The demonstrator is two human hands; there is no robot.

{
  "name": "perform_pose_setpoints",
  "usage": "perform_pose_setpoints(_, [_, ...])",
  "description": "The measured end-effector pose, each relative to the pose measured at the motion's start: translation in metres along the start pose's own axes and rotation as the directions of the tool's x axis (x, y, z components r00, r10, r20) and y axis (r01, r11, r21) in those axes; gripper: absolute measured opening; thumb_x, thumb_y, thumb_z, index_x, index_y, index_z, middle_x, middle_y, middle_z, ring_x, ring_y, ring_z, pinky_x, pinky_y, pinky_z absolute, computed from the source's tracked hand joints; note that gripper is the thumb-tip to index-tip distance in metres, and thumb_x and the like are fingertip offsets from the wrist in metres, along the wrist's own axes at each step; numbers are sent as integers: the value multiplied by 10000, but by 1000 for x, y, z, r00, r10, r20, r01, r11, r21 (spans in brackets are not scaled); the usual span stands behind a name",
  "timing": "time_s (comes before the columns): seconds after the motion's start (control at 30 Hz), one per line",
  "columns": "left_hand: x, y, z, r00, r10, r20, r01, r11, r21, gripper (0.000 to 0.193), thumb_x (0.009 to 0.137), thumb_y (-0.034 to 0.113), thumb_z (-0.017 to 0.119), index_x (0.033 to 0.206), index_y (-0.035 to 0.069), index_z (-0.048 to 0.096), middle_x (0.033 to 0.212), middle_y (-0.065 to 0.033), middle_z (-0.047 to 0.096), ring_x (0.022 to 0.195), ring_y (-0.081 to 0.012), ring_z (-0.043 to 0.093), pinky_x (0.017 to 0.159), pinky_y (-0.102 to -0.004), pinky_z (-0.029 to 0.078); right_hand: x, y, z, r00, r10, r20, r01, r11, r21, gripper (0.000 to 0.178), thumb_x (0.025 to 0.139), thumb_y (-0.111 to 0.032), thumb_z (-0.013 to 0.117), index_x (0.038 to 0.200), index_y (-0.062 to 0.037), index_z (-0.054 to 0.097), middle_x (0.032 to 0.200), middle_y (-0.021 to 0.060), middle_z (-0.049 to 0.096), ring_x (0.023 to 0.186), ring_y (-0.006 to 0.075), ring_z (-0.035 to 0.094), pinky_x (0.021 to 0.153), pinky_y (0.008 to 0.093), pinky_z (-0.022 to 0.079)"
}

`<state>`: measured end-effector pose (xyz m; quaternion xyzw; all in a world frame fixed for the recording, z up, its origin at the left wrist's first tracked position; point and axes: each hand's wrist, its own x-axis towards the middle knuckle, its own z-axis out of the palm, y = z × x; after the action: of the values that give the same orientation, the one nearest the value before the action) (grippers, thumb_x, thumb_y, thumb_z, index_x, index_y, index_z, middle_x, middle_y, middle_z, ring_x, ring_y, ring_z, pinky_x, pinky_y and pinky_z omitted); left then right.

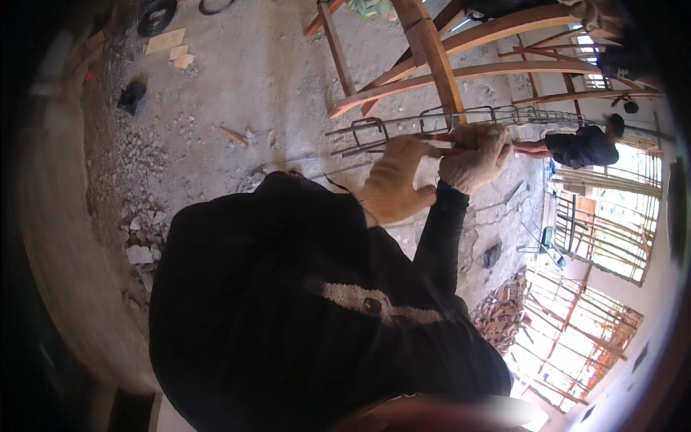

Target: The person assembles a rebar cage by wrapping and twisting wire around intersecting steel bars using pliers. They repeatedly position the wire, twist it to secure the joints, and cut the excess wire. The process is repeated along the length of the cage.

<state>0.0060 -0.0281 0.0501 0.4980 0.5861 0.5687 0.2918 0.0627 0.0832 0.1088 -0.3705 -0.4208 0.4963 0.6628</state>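
Cream work gloves cover both my hands, held in front of me at a long steel rebar cage [374, 132]. My right hand [476, 160] is closed around a tool with red handles [448, 152]; the tool's head is hidden. To its left, my left hand [392, 181] has its thumb spread away from its fingers. Those fingertips reach up to the red handles. A thin dark wire [337, 184] sticks out beside the left glove's cuff; whether the hand holds it does not show.
Wooden trestle beams [435, 61] stand just beyond the cage. Rubble [140, 252] lies on the rough concrete floor at left, and broken bricks [504, 311] are heaped at right. Another person [586, 146] in dark clothes stands farther off near the barred windows [604, 223].
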Motion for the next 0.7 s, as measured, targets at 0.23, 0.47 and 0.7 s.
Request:
perform_pose_setpoints(0.23, [0, 0, 19, 687, -329, 647, 559, -329, -761, 848, 958, 810, 568, 1462, 129, 539, 1233, -94, 606, 1159, -257, 606, 1025, -412, 480, 7, -2, -35, 735, 10, 678, -76, 995, 67, 357, 983, -309, 763, 858, -85, 516, 739, 16, 503, 581, 139, 383, 550, 337, 331])
perform_pose_setpoints(0.47, [44, 13, 38, 523, -651, 549, 566, -216, -795, 502, 988, 573, 634, 1111, 90, 699, 978, -84, 635, 914, -205, 608, 821, -403, 514, -20, -14, -25, 867, -17, 498, 66, 994, -82, 332, 1083, -389, 624, 1133, -61, 639, 859, 83, 609, 831, 275, 650, 741, 404, 552])
perform_pose_setpoints(0.7, [35, 26, 33, 582, -636, 506, 508, -201, -838, 497, 956, 600, 668, 1119, 132, 717, 1009, -38, 621, 980, -167, 566, 923, -339, 452, -36, -12, -42, 966, 135, 219, -129, 991, -45, 508, 1107, -557, 431, 1034, -83, 599, 860, 99, 626, 885, 307, 693, 710, 414, 571])
